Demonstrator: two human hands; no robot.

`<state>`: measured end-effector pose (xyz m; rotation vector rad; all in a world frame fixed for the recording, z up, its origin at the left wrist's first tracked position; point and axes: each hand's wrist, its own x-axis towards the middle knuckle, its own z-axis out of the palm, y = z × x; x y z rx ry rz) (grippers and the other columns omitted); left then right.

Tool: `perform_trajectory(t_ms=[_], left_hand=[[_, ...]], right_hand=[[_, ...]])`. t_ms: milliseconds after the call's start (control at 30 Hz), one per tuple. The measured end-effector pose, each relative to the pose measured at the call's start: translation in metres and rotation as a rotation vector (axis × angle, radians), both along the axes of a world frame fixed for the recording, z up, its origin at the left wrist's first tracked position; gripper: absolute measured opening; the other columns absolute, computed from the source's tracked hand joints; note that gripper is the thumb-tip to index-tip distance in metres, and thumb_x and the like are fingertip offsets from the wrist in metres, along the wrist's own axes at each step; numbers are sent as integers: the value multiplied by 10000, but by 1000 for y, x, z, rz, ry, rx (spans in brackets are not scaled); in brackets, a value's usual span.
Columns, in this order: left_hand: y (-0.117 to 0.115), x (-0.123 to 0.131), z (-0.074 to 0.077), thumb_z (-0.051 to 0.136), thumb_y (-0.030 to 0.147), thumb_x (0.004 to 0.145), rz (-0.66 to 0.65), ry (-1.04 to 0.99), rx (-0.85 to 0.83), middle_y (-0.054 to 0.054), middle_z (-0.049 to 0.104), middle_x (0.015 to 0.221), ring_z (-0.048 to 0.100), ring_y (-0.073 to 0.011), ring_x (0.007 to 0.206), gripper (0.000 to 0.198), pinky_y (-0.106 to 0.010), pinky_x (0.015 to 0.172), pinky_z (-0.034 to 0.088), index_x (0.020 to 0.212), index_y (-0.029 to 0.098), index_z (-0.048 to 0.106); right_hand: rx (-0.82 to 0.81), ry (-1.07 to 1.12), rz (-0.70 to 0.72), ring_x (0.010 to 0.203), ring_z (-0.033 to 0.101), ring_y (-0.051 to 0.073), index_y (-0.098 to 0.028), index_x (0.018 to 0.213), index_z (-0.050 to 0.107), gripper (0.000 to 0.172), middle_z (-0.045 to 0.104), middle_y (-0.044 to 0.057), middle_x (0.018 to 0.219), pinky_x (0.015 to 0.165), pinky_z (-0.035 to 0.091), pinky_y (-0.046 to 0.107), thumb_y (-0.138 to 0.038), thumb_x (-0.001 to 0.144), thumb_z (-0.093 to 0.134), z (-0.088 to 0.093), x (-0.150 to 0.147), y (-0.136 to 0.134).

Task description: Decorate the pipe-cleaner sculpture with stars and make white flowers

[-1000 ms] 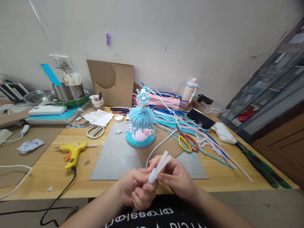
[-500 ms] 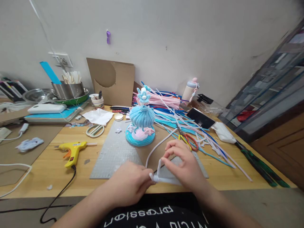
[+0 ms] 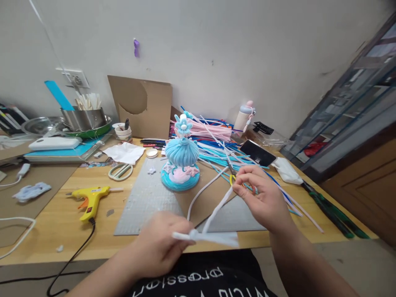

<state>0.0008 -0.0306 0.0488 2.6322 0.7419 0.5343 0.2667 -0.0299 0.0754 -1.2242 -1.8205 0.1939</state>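
Note:
My left hand (image 3: 161, 247) is closed around a bundle of white pipe cleaners (image 3: 213, 238) that lies sideways near the table's front edge. My right hand (image 3: 262, 198) pinches one white pipe cleaner strand (image 3: 218, 208) and holds it stretched up and to the right from the bundle. A second length of white pipe cleaner (image 3: 201, 194) curves over the grey cutting mat (image 3: 145, 202). Behind it stands a blue and pink pipe-cleaner figure (image 3: 181, 159).
A yellow glue gun (image 3: 89, 197) with a black cord lies at the left. A heap of pink, blue and white pipe cleaners (image 3: 216, 142), scissors (image 3: 238, 181), a phone (image 3: 257, 152) and long green-handled pliers (image 3: 331, 212) lie at the right. Cardboard (image 3: 142, 107) leans on the wall.
My left hand has lowered the bundle from upright to sideways. My right hand has moved up and right, drawing a white strand out from the bundle.

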Motion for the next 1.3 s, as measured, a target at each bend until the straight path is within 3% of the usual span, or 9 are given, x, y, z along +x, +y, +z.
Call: perform_trajectory(t_ms=[167,300,400,533,633,767,867,1133,1300], left_hand=[[3,-10,2,388,271,923,624,4,167,-27,577,622,537,-157,565,246,-266,534,300,720,193,503],[1,-5,1,411,188,860,247,305,214,-35,618,651,528,-175,535,169,-275,492,261,750,196,538],[-8,-5,3,418,163,834,-58,40,199,-26,597,645,512,-158,539,142,-269,498,316,777,188,545],[-8,-14,6,406,196,904,434,-346,140,8,550,596,522,-119,537,209,-228,539,380,735,187,528],[3,-16,5,414,278,918,684,-44,156,1,593,621,565,-147,572,243,-245,535,360,736,194,551],[4,-7,4,374,235,906,263,321,98,-22,632,676,566,-171,576,235,-269,511,318,754,197,549],[-7,-2,7,371,246,910,-43,140,-61,-9,594,650,536,-143,571,239,-259,539,349,737,191,526],[2,-13,-8,459,331,905,668,-587,-237,0,560,636,530,-131,603,279,-228,553,394,725,168,597],[2,-10,-6,418,271,920,365,-303,-189,31,474,589,471,-98,534,293,-220,532,340,671,170,533]], right_hand=[[-43,-63,127,919,532,225,-217,755,580,84,541,53,925,835,407,377,-201,838,577,5,9,-18],[97,46,51,874,525,201,-228,752,586,76,521,34,900,782,420,327,-196,817,610,16,21,-25],[145,75,-124,868,527,201,-222,754,582,71,527,27,895,794,408,340,-232,818,613,13,34,-10],[-85,-92,0,911,547,215,-223,757,578,93,545,37,932,814,421,347,-266,840,583,3,46,-10],[-135,-81,85,947,555,235,-248,792,586,53,555,45,968,803,441,338,-286,827,599,4,53,-31],[-64,84,-91,934,533,254,-259,728,549,140,528,54,961,823,416,369,-349,826,590,5,71,-38],[-57,126,-261,925,524,267,-255,736,546,164,538,61,930,876,379,417,-386,833,570,-7,86,-18],[-750,-204,520,818,574,183,-205,780,582,224,587,42,855,775,475,319,-365,906,488,-17,69,-28],[-727,-221,377,1081,570,250,-255,1070,640,268,630,79,1133,948,443,409,-409,887,518,-13,61,-39]])
